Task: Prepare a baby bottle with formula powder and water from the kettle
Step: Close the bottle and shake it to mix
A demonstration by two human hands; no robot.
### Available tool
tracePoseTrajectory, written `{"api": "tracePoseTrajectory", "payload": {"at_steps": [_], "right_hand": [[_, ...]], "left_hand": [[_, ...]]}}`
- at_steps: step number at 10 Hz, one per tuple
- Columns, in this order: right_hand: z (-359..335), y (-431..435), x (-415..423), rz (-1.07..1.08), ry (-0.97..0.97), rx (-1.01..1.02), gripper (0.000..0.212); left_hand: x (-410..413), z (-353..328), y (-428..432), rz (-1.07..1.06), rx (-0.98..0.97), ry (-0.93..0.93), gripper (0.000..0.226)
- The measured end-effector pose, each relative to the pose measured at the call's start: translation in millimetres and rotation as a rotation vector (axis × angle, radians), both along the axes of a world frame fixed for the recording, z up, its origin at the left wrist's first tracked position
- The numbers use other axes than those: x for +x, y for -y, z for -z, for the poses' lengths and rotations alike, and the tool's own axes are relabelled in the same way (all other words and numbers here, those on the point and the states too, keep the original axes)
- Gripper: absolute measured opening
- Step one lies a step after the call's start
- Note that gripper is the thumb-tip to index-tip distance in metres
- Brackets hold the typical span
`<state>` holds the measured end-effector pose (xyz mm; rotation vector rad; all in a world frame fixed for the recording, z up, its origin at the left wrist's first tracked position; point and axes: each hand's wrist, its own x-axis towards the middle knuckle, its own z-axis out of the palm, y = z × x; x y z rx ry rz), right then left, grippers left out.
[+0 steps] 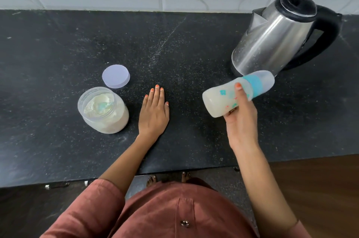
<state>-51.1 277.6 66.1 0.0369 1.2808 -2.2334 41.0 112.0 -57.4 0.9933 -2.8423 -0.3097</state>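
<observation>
Late stage: right hand (240,119) grips capped, milky-filled bottle (233,95) tilted, probably mixing; left hand (154,111) flat on counter (58,43); formula jar (104,110) still unlidded.

One baby bottle (217,101) is in view, with one blue collar (254,83) and one clear cap (267,79). One steel kettle (275,37) stands on the single dark counter (58,43). There is one clear jar (108,119) of white powder, one pale blue-green scoop (102,106) inside it, and one round lid (116,76). Two hands show: one left hand (153,115) with five orange-painted nails visible, and one right hand (241,121) with one such nail visible. Below the counter's edge are two bare feet, the left foot (152,180) and the right foot (186,176). One metal button (184,223) shows on the reddish garment.
</observation>
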Motion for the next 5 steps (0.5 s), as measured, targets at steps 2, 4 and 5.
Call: {"api": "tracePoseTrajectory", "payload": {"at_steps": [2,4,5], "right_hand": [[1,-10,22,-0.441,-0.302,0.363,0.032],[-1,-1,0,-0.008,0.026,0.059,0.029],[1,-4,16,-0.339,-0.114,0.265,0.046]], "left_hand": [[-1,0,1,-0.002,0.014,-0.001,0.051],[0,0,0,-0.003,0.001,0.006,0.051],[0,0,1,-0.003,0.008,0.008,0.051]]}}
